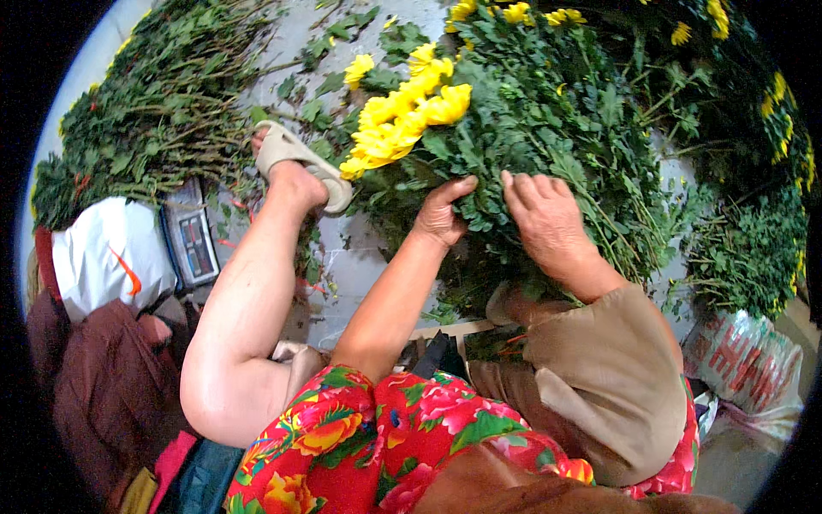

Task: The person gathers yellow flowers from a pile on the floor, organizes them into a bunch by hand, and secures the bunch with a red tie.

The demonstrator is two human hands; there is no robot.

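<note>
A bunch of yellow chrysanthemums (408, 112) lies before me, its blooms tilted to the upper left. My left hand (446, 212) is curled around its leafy stems, thumb on top, the other fingers mostly hidden beneath the leaves. Just to the right, my right hand (546, 218) rests back up on the green chrysanthemum foliage (485, 205), fingertips bent into it. Whether those fingers pinch a stem is hidden. Beyond both hands spreads a large heap of leafy chrysanthemum stems (578, 122).
Another stem pile (173, 96) covers the upper left floor. A sandaled foot (292, 170) stands beside the blooms. White plastic bag (115, 257) and framed panel (196, 241) sit at left. A printed plastic bag (745, 360) lies at right. Loose leaves litter the grey floor (350, 276).
</note>
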